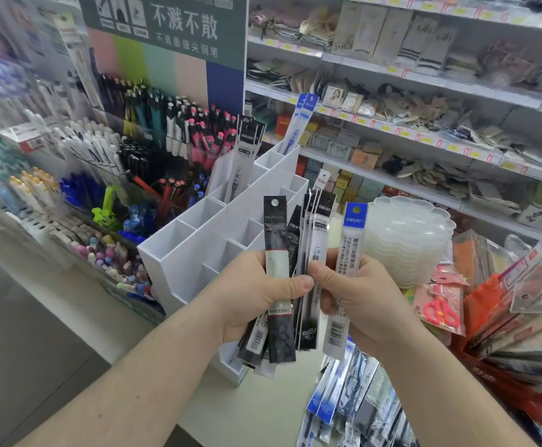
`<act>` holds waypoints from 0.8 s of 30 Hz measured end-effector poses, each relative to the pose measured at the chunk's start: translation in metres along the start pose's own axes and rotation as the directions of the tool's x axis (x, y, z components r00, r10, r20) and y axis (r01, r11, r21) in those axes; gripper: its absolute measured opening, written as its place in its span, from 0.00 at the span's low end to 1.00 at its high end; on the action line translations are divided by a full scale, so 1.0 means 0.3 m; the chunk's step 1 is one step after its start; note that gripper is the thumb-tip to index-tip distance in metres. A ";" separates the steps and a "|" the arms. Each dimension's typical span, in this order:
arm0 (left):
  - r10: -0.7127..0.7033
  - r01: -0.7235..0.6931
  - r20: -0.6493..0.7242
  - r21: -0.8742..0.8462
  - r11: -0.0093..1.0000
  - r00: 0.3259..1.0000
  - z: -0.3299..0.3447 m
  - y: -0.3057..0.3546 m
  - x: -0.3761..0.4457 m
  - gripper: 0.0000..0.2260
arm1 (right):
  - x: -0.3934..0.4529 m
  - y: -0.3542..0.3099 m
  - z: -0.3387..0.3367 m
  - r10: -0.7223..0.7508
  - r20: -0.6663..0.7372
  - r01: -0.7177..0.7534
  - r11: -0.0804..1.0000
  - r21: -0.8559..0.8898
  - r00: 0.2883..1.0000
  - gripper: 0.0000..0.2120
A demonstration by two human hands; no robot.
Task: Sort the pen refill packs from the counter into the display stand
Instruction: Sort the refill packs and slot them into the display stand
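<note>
1. Left hand grips a fanned bundle of black-headed refill packs, thumb pressed across the front, fingers curled behind. The packs stand roughly upright in front of the display stand.
2. Right hand pinches a single blue-headed refill pack between thumb and curled fingers; the pack is upright, just beside the bundle. The two thumb tips nearly touch.
3. White display stand sits on the pale counter, behind the hands, divided into stepped compartments.
4. Already in the stand: black-headed packs upright in a rear left compartment; blue-headed packs leaning in the rearmost compartment.
5. Loose refill packs lie in a pile on the counter below the right hand.
6. Stack of clear scalloped trays stands just beyond the right hand.
</note>
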State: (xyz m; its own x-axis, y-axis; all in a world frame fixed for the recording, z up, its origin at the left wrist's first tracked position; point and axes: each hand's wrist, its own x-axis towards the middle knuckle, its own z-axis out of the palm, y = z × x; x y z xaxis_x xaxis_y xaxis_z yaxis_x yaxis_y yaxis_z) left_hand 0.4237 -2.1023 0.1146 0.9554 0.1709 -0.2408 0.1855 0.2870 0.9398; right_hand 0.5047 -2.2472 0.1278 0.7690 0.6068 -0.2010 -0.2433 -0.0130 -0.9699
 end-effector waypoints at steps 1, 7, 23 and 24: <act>0.018 -0.017 -0.035 0.005 1.000 0.999 -0.003 0.003 -0.004 0.12 | 0.007 -0.003 0.009 -0.012 -0.005 0.012 1.000 0.003 1.000 0.04; 0.102 -0.105 -0.209 -0.006 0.994 0.973 -0.022 0.032 -0.037 0.11 | 0.034 -0.017 0.065 -0.037 -0.002 0.037 0.999 0.018 0.999 0.07; 0.280 -0.271 -0.465 0.087 0.959 0.840 -0.119 0.139 -0.119 0.06 | 0.117 -0.092 0.181 -0.015 -0.035 0.018 0.996 0.093 0.999 0.08; 0.298 -0.291 -0.488 0.093 0.952 0.820 -0.130 0.150 -0.121 0.06 | 0.143 -0.103 0.184 0.004 -0.073 0.006 0.991 0.136 0.997 0.07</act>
State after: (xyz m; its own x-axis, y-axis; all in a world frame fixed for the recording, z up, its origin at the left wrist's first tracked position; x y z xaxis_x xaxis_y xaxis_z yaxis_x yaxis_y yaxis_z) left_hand 0.3883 -2.0587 0.1563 0.7272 0.6856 -0.0353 -0.0802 0.1359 0.9875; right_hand 0.5124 -2.1768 0.1568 0.8092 0.5472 -0.2140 -0.3166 0.0992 -0.9434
